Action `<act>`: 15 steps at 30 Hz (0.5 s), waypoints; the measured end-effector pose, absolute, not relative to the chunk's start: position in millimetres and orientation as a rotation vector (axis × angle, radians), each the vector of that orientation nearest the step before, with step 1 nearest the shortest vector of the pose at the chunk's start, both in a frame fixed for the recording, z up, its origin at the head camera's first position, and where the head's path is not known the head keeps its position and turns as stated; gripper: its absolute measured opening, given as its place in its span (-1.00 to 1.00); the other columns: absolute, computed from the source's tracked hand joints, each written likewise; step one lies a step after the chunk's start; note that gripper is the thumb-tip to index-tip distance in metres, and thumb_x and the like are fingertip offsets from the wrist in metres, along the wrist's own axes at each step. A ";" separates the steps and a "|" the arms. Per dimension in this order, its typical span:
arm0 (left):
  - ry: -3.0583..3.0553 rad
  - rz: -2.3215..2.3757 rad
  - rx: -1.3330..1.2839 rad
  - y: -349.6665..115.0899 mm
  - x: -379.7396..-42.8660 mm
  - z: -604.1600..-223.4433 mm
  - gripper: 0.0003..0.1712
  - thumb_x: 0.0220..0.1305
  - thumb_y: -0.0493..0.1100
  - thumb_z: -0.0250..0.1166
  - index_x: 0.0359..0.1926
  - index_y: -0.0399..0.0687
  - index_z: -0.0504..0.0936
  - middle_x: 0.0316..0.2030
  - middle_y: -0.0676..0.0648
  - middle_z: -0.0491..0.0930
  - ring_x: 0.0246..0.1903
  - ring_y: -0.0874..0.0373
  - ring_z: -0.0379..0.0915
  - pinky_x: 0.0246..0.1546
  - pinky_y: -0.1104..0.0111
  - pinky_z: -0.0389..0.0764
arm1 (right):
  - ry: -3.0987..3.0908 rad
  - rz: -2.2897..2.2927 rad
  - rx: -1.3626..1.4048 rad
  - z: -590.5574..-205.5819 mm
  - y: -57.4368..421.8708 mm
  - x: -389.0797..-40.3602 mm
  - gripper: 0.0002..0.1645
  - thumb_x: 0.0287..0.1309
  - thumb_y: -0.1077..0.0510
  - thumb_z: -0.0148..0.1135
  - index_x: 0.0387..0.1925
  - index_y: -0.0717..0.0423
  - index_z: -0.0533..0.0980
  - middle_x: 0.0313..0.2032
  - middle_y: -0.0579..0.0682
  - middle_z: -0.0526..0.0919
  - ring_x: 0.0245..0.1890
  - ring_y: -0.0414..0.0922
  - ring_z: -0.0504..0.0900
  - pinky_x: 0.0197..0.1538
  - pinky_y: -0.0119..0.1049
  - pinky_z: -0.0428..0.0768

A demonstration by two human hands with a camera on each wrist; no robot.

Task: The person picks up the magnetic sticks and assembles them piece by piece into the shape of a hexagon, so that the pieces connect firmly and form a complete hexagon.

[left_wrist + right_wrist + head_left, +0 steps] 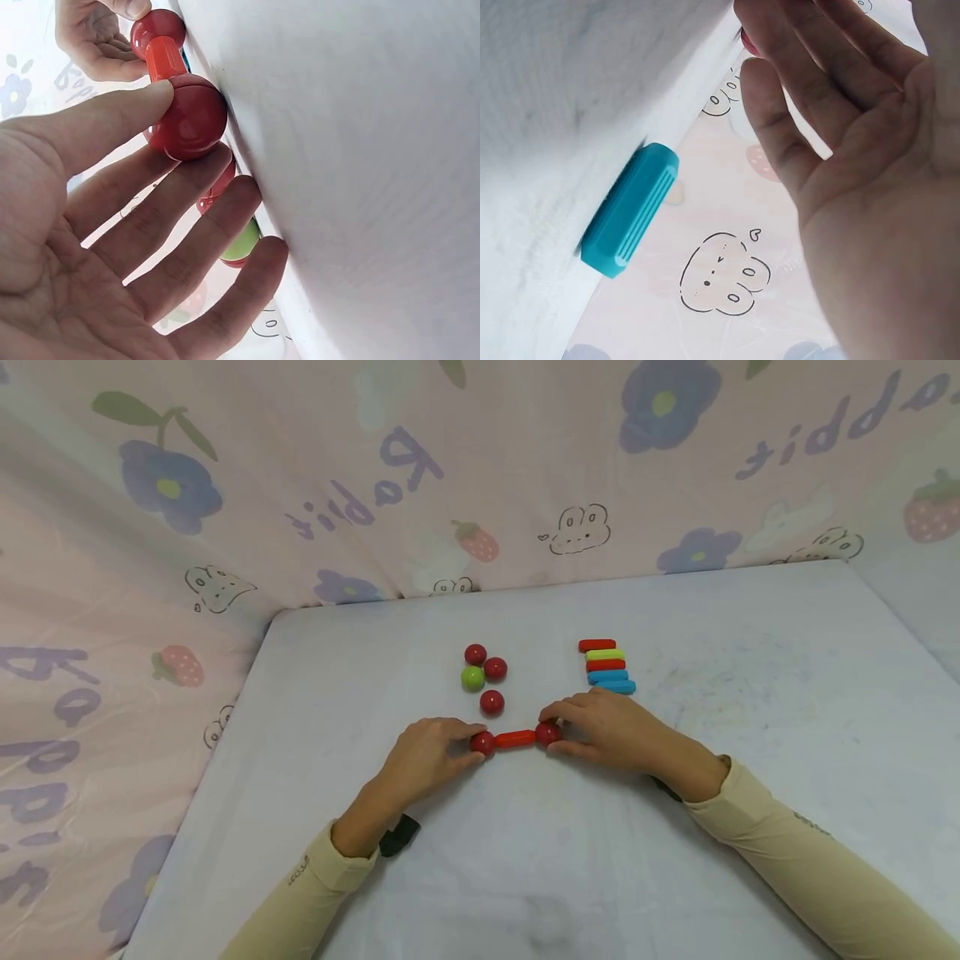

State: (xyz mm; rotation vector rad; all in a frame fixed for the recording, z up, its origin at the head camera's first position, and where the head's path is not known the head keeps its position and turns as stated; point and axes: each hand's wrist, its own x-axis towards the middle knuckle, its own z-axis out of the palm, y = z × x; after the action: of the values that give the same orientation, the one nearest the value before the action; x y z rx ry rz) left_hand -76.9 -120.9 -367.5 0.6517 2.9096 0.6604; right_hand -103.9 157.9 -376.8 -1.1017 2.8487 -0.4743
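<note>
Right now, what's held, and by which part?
Red rod, by its two ends: left hand pinches the left red ball, right hand the right red ball.

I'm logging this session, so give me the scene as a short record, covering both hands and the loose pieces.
Left hand: pinches a red ball
Right hand: pinches a second red ball
Between: red stick, touching both
Loose balls: three red balls, one green ball
Loose sticks: two red sticks, one yellow-green stick, two blue sticks
Surface: white table
</note>
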 end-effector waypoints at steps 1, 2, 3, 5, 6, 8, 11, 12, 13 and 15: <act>2.905 0.663 0.657 -121.2 -77.1 -367.5 -0.56 0.11 -0.11 0.52 0.06 0.08 0.73 -0.10 0.04 0.77 -0.07 0.12 0.65 0.00 0.19 0.65 | 2.848 -0.470 -1.100 -376.8 157.9 -103.8 -0.45 0.09 -0.18 0.43 0.08 -0.09 0.58 -0.11 -0.17 0.73 -0.14 -0.19 0.66 0.09 -0.09 0.62; 2.898 0.671 0.661 -121.5 -77.4 -367.4 -0.56 0.11 -0.11 0.52 0.06 0.07 0.73 -0.10 0.04 0.77 -0.07 0.12 0.65 0.01 0.19 0.64 | 2.847 -0.469 -1.100 -376.9 158.0 -103.8 -0.45 0.09 -0.18 0.43 0.08 -0.09 0.58 -0.11 -0.17 0.73 -0.15 -0.20 0.66 0.08 -0.09 0.62; 2.890 0.676 0.668 -121.9 -77.6 -367.0 -0.56 0.11 -0.12 0.51 0.07 0.08 0.73 -0.09 0.04 0.77 -0.06 0.12 0.65 0.01 0.18 0.64 | 2.847 -0.470 -1.101 -376.9 158.1 -103.9 -0.45 0.09 -0.18 0.44 0.08 -0.09 0.59 -0.11 -0.17 0.74 -0.16 -0.20 0.66 0.07 -0.10 0.62; 2.881 0.677 0.683 -122.6 -78.4 -366.3 -0.56 0.11 -0.12 0.51 0.07 0.08 0.73 -0.08 0.04 0.76 -0.04 0.12 0.65 0.03 0.18 0.64 | 2.848 -0.474 -1.103 -377.2 158.2 -104.3 -0.46 0.09 -0.18 0.44 0.08 -0.09 0.59 -0.11 -0.17 0.73 -0.16 -0.20 0.65 0.06 -0.11 0.63; 2.877 0.677 0.690 -122.9 -79.0 -366.1 -0.56 0.11 -0.13 0.51 0.06 0.08 0.73 -0.07 0.04 0.76 -0.03 0.12 0.65 0.04 0.18 0.63 | 2.850 -0.476 -1.104 -377.3 158.2 -104.6 -0.46 0.09 -0.18 0.44 0.08 -0.09 0.59 -0.10 -0.18 0.73 -0.16 -0.21 0.65 0.06 -0.12 0.63; 2.870 0.677 0.699 -123.3 -80.2 -365.8 -0.57 0.12 -0.14 0.51 0.06 0.08 0.73 -0.06 0.04 0.76 -0.02 0.12 0.64 0.06 0.17 0.62 | 2.853 -0.482 -1.107 -377.5 157.9 -105.2 -0.46 0.09 -0.17 0.44 0.08 -0.09 0.59 -0.09 -0.17 0.73 -0.16 -0.21 0.65 0.06 -0.12 0.63; 2.858 0.680 0.702 -124.2 -81.4 -366.0 -0.57 0.12 -0.15 0.50 0.06 0.08 0.73 -0.04 0.04 0.75 0.01 0.12 0.64 0.08 0.17 0.62 | 2.854 -0.488 -1.110 -377.6 157.4 -105.5 -0.46 0.09 -0.16 0.44 0.08 -0.08 0.60 -0.08 -0.17 0.73 -0.15 -0.20 0.65 0.07 -0.11 0.63; 2.854 0.681 0.700 -124.5 -81.4 -366.2 -0.57 0.12 -0.16 0.50 0.07 0.08 0.73 -0.04 0.04 0.75 0.02 0.12 0.64 0.09 0.16 0.61 | 2.853 -0.490 -1.110 -377.6 157.3 -105.4 -0.46 0.09 -0.17 0.44 0.08 -0.08 0.60 -0.08 -0.17 0.73 -0.15 -0.20 0.66 0.07 -0.10 0.62; 2.850 0.683 0.698 -124.7 -81.3 -366.6 -0.57 0.13 -0.16 0.50 0.07 0.08 0.73 -0.03 0.04 0.75 0.02 0.11 0.63 0.10 0.16 0.61 | 2.851 -0.492 -1.112 -377.4 157.0 -105.2 -0.46 0.09 -0.16 0.44 0.08 -0.07 0.60 -0.08 -0.16 0.73 -0.15 -0.20 0.66 0.07 -0.10 0.62; 2.847 0.684 0.686 -125.3 -80.7 -367.5 -0.56 0.13 -0.16 0.50 0.08 0.08 0.72 -0.02 0.03 0.74 0.03 0.10 0.63 0.10 0.15 0.61 | 2.849 -0.491 -1.114 -377.7 156.5 -104.9 -0.47 0.10 -0.16 0.44 0.07 -0.07 0.60 -0.09 -0.16 0.73 -0.15 -0.19 0.66 0.08 -0.09 0.62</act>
State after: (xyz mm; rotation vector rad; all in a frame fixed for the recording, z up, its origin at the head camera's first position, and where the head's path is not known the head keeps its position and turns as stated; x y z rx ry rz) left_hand -80.7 -125.3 -367.5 0.6862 2.8474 0.6842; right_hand -104.9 156.5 -377.7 -1.1142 2.8487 -0.4908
